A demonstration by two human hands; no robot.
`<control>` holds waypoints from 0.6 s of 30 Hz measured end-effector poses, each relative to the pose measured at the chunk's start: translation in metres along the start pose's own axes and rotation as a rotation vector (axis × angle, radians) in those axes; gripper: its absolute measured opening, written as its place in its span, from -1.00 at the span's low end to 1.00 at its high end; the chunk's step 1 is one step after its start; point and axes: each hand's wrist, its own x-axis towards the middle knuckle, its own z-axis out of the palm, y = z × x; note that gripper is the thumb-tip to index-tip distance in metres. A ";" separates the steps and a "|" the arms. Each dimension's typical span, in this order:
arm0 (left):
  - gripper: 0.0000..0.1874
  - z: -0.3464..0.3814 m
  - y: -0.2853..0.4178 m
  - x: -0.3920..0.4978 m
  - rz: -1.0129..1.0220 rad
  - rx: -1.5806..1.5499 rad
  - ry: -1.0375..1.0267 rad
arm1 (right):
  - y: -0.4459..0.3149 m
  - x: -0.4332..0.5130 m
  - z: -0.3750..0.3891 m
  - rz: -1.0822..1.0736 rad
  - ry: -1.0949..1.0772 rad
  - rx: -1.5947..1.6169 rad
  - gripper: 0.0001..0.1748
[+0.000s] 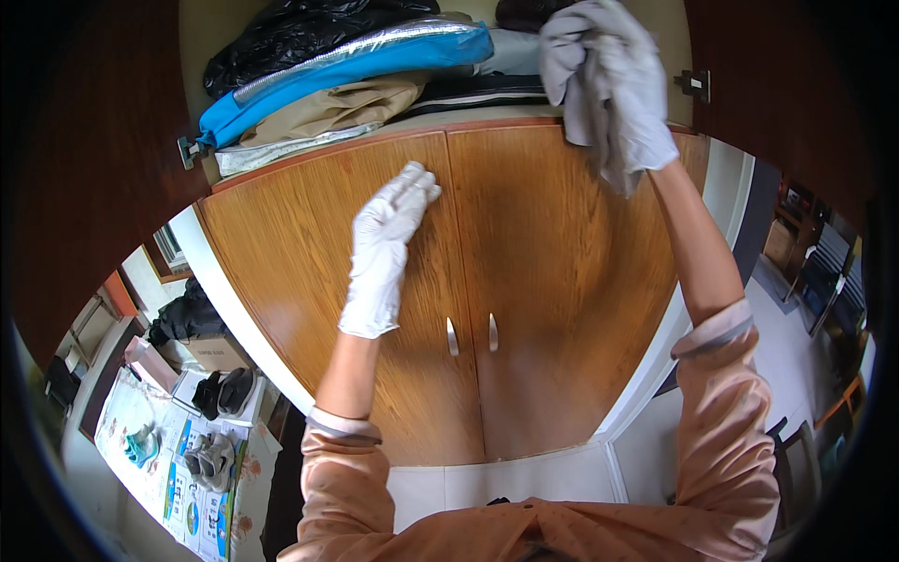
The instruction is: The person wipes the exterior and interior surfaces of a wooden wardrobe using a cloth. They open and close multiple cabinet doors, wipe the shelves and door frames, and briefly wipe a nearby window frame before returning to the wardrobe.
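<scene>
My right hand (632, 91), in a white glove, grips a grey cloth (572, 63) at the right end of the upper cupboard's shelf. Part of the cloth hangs below the shelf edge. My left hand (397, 225), also gloved, holds nothing and is raised in front of the left wooden cupboard door (309, 274), fingers extended close together. Whether it touches the door I cannot tell. On the shelf lie a blue bag (365, 67) with a silvery strip, a black plastic bag (302, 42), a tan fabric item (337, 105) and a black item with a pale stripe (484, 95).
Two dark upper doors (91, 140) stand swung out on either side. Metal handles (452, 337) project from the closed lower doors. At lower left, a table (256, 478) bears several shoes (211, 460), cartons and a pink paper bag (149, 362). Chairs (825, 260) stand at far right.
</scene>
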 end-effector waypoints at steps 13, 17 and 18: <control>-0.59 -0.109 0.040 0.117 0.149 0.394 -0.023 | 0.125 0.049 0.121 0.506 -1.111 -0.189 -0.36; -0.60 -0.094 0.034 0.134 0.154 0.686 -0.070 | 0.189 0.076 0.167 0.307 -1.297 -0.492 -0.45; -0.60 -0.088 0.033 0.137 0.141 0.750 -0.121 | 0.203 0.081 0.168 0.361 -1.258 -0.564 -0.46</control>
